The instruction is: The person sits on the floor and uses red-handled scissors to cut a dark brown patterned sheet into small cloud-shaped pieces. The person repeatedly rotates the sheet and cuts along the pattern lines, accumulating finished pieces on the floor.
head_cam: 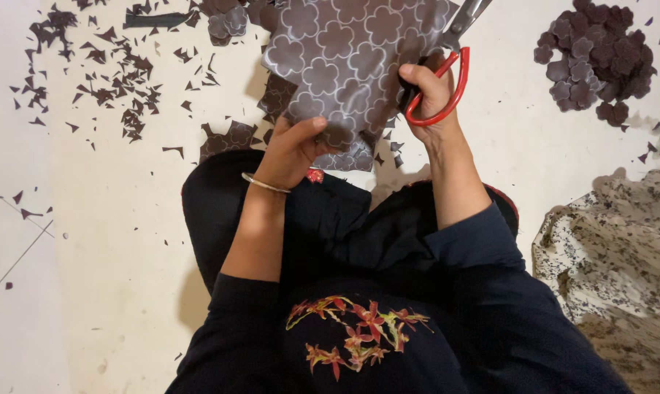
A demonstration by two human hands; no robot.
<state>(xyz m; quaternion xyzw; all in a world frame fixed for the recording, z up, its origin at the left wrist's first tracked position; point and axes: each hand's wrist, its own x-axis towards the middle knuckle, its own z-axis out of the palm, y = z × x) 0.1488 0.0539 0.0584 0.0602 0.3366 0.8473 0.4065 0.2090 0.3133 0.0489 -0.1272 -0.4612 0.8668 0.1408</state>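
My left hand [290, 149] grips the lower edge of a dark purple fabric sheet [348, 58] printed with pale flower outlines, holding it up over my lap. My right hand [426, 95] is closed through the red handles of a pair of scissors [450, 69], whose metal blades point up along the sheet's right edge. A thin bangle sits on my left wrist. Both arms wear dark sleeves.
A pile of cut purple flower shapes [593, 62] lies at the upper right. Small fabric scraps [118, 80] litter the pale floor at the upper left, with more cut flowers [228, 22] at the top. A speckled cloth [615, 248] lies at the right.
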